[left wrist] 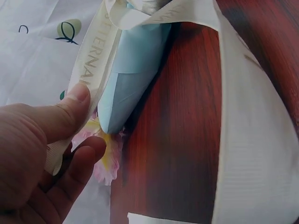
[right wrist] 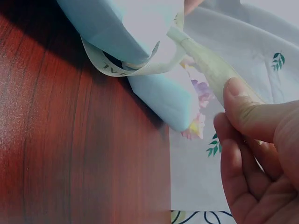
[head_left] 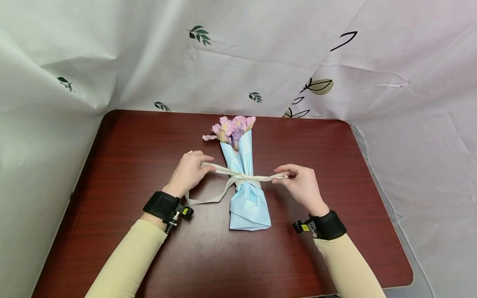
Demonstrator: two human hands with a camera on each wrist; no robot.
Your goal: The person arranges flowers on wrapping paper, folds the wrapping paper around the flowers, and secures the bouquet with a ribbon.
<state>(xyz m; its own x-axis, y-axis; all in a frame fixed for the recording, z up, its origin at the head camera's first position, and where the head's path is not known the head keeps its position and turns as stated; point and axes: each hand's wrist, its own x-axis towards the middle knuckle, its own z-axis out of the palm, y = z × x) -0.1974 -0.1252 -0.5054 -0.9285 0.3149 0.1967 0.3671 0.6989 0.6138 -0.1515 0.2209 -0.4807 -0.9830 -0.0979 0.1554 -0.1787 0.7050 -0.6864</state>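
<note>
A bouquet of pink and purple flowers (head_left: 234, 128), wrapped in light blue paper (head_left: 249, 207), lies on the table. A cream ribbon (left wrist: 96, 56) with printed lettering goes round the waist of the wrap and crosses at its front. My left hand (head_left: 191, 171) pinches one stretch of it between thumb and fingers, left of the bouquet. On the other side, my right hand (head_left: 299, 184) pinches another stretch, which looks bunched and narrow in the head view. Between the hands the ribbon runs nearly straight. A slack length of it loops over the tabletop below my left hand.
The dark red wooden table (head_left: 149, 136) has rounded corners. Behind it and at both sides hangs a white cloth (head_left: 231, 62) with printed leaves. Black straps (head_left: 162, 205) with small cameras sit on both wrists.
</note>
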